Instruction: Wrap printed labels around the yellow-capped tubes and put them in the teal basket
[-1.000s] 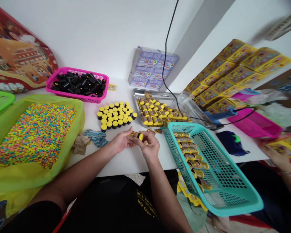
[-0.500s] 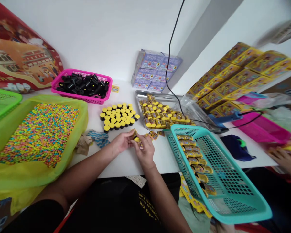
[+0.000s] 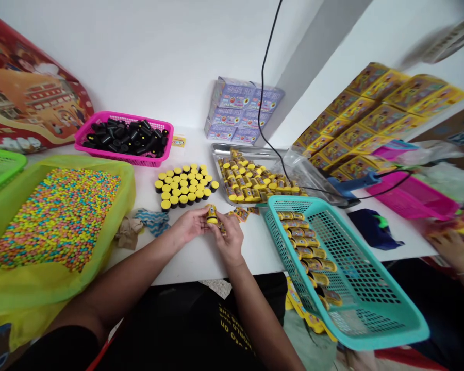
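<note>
Between my two hands is a small yellow-labelled canister [image 3: 212,214], its yellow lid end toward me. My left hand [image 3: 191,225] grips its left side with closed fingers. My right hand [image 3: 231,240] pinches it from the right, and a bit of yellow printed material, too small to make out, shows by its fingers. Several flat printed labels [image 3: 241,213] lie on the table just beyond the right hand. Black canisters with yellow lids [image 3: 183,190] stand grouped upright behind my left hand. Labelled canisters [image 3: 251,180] fill a metal tray [image 3: 215,149] behind them to the right.
A teal basket [image 3: 386,309] at right holds rows of labelled canisters. At left, a yellow-lined bin [image 3: 129,178] holds colourful candies. A pink basket [image 3: 162,161] contains black canisters. A black cable [image 3: 263,77] hangs over the tray. A co-worker's hand [image 3: 452,247] is at far right.
The canister has turned in my fingers and now stands more upright, its label showing. My hands stay close together. The whole view has shifted slightly.
</note>
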The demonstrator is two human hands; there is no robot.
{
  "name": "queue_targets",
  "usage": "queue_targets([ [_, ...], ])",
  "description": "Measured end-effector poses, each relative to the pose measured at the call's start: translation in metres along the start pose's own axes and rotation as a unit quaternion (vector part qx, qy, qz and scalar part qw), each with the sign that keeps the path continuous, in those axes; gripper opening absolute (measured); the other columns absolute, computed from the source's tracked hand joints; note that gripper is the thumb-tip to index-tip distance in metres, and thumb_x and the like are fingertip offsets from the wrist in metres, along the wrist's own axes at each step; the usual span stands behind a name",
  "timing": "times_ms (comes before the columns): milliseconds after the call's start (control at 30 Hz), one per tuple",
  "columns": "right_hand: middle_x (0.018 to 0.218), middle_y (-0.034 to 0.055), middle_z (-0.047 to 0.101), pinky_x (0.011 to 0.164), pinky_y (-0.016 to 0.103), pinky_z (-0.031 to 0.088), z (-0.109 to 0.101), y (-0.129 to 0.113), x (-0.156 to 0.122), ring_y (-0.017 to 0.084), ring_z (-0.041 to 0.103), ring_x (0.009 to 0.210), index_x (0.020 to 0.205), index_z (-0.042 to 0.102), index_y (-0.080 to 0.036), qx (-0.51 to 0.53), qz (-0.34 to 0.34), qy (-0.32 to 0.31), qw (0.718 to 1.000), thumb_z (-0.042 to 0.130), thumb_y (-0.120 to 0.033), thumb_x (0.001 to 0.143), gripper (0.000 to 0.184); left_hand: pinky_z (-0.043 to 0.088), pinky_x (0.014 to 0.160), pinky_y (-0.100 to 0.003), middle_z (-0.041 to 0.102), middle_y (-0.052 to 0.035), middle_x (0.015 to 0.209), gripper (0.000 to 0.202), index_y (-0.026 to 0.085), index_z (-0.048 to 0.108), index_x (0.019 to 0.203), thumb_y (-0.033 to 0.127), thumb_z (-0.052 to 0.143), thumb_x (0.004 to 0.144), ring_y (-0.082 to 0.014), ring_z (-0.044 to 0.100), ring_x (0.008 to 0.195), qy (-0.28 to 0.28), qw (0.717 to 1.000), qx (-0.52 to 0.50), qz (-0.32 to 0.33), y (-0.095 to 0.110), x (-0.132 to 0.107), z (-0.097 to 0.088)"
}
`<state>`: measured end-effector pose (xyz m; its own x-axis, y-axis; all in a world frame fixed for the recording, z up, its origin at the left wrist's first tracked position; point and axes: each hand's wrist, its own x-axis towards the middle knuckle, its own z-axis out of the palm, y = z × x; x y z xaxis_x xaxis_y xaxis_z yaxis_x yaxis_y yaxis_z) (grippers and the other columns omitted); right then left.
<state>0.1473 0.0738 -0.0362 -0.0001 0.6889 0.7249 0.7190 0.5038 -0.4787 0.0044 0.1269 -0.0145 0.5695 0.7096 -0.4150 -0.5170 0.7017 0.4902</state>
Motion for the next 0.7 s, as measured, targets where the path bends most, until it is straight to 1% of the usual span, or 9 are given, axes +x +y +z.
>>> queue_targets([
  [100, 0.096, 0.0087, 0.068, 0.081, 0.041, 0.053, 0.0018, 0.0006, -0.0015, 0.023, 0.062, 0.089, 0.119, 0.064, -0.024, 0.001, -0.004, 0.001, 1.0, 0.065, -0.033, 0.088, 0.033, 0.05, 0.062, -0.028, 0.067, -0.0064, 0.073, 0.019, 0.012, 0.069, 0.084, 0.031, 0.068, 0.084, -0.0139, 0.06, 0.059, 0.007, 1.0, 0.023, 0.009, -0.0004, 0.0003, -0.0004],
  [233, 0.094, 0.0082, 0.068, 0.078, 0.039, 0.054, 0.0022, 0.0018, -0.0027, 0.023, 0.062, 0.087, 0.12, 0.064, -0.022, 0.011, 0.007, 0.005, 1.0, 0.065, -0.035, 0.088, 0.034, 0.05, 0.063, -0.028, 0.066, -0.0062, 0.072, 0.017, 0.012, 0.069, 0.083, 0.029, 0.07, 0.082, -0.0142, 0.061, 0.06, 0.009, 0.999, 0.044, 0.03, -0.0046, -0.0002, 0.0005],
  [367, 0.091, 0.0071, 0.067, 0.078, 0.038, 0.054, 0.0032, 0.004, -0.0045, 0.021, 0.063, 0.085, 0.114, 0.066, -0.022, 0.011, -0.023, 0.022, 0.999, 0.06, -0.028, 0.091, 0.024, 0.05, 0.061, -0.029, 0.067, -0.0061, 0.073, 0.018, 0.012, 0.068, 0.083, 0.03, 0.068, 0.084, -0.0145, 0.061, 0.059, 0.021, 0.998, 0.054, 0.029, -0.0054, -0.0022, 0.0044],
  [500, 0.093, 0.0081, 0.066, 0.08, 0.039, 0.054, 0.0039, 0.0027, -0.0048, 0.021, 0.062, 0.088, 0.117, 0.064, -0.021, 0.008, -0.028, 0.029, 0.999, 0.063, -0.024, 0.089, 0.028, 0.05, 0.06, -0.029, 0.067, -0.0061, 0.072, 0.02, 0.011, 0.069, 0.087, 0.031, 0.066, 0.085, -0.0149, 0.061, 0.059, 0.032, 0.998, 0.054, 0.021, -0.0025, -0.0034, 0.0077],
  [600, 0.095, 0.0076, 0.066, 0.082, 0.039, 0.054, 0.003, 0.0003, -0.004, 0.021, 0.062, 0.089, 0.117, 0.064, -0.022, 0.018, -0.031, 0.021, 0.999, 0.064, -0.024, 0.089, 0.029, 0.048, 0.059, -0.027, 0.067, -0.0055, 0.071, 0.019, 0.011, 0.07, 0.085, 0.03, 0.07, 0.082, -0.0139, 0.061, 0.058, 0.041, 0.997, 0.058, 0.038, -0.0029, -0.0032, 0.0072],
  [700, 0.094, 0.0078, 0.067, 0.081, 0.04, 0.054, 0.0021, -0.0005, -0.0039, 0.022, 0.062, 0.088, 0.121, 0.063, -0.022, 0.017, -0.021, 0.012, 1.0, 0.063, -0.026, 0.089, 0.032, 0.047, 0.059, -0.026, 0.067, -0.0054, 0.069, 0.017, 0.01, 0.071, 0.082, 0.026, 0.075, 0.076, -0.013, 0.06, 0.057, 0.035, 0.996, 0.068, 0.052, -0.0064, -0.0028, 0.0053],
])
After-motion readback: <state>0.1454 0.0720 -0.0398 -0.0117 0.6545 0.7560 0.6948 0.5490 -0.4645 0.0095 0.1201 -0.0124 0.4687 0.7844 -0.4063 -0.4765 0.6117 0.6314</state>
